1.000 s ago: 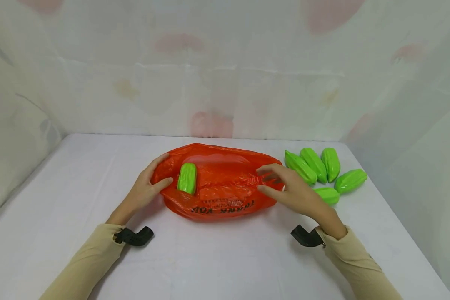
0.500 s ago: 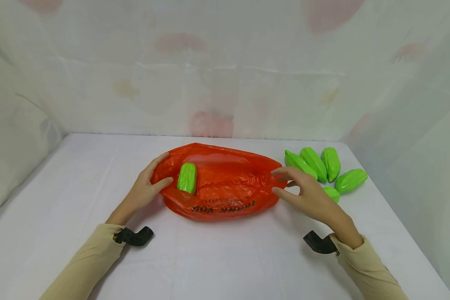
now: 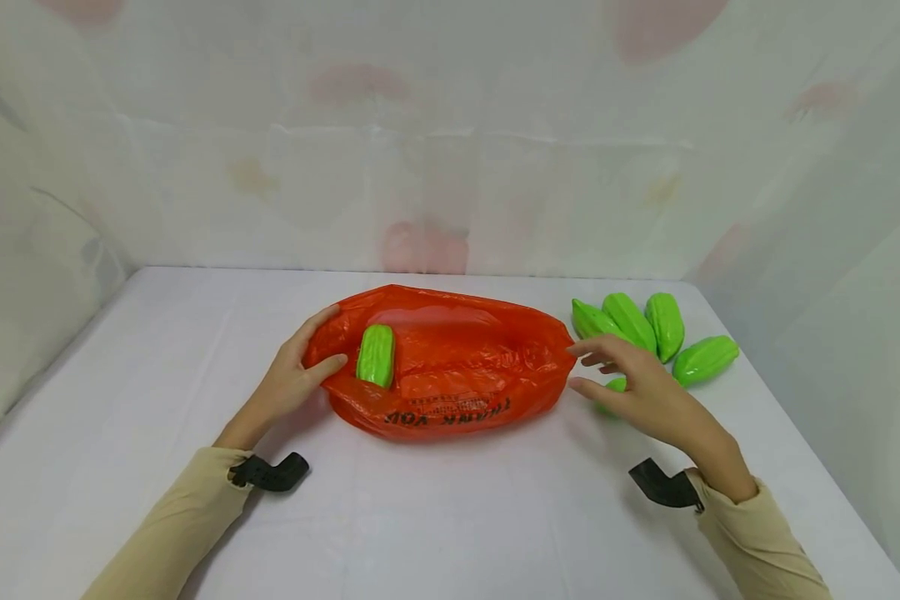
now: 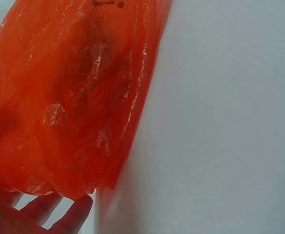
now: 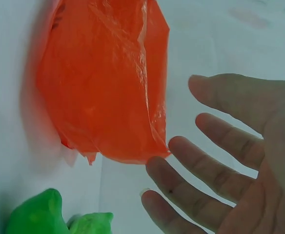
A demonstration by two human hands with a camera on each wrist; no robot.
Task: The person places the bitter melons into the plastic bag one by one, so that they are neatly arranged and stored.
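A red plastic bag with "THANK YOU" print lies on the white table, its mouth spread wide. One green ridged star fruit rests inside at the bag's left end. My left hand holds the left rim, thumb over the mouth and fingers outside; in the left wrist view its fingers touch the plastic. My right hand hovers just off the bag's right end with fingers spread and nothing held. Beyond it lie several more green star fruits; one is partly hidden behind this hand.
The white-covered table ends at a pale curtain with faded pink patches, which also hangs at both sides. A black wrist mount sits on the left cuff and another black mount on the right.
My right hand has moved right and slightly toward me, away from the bag's right end. That end of the mouth has widened rightward. The left hand stays in place.
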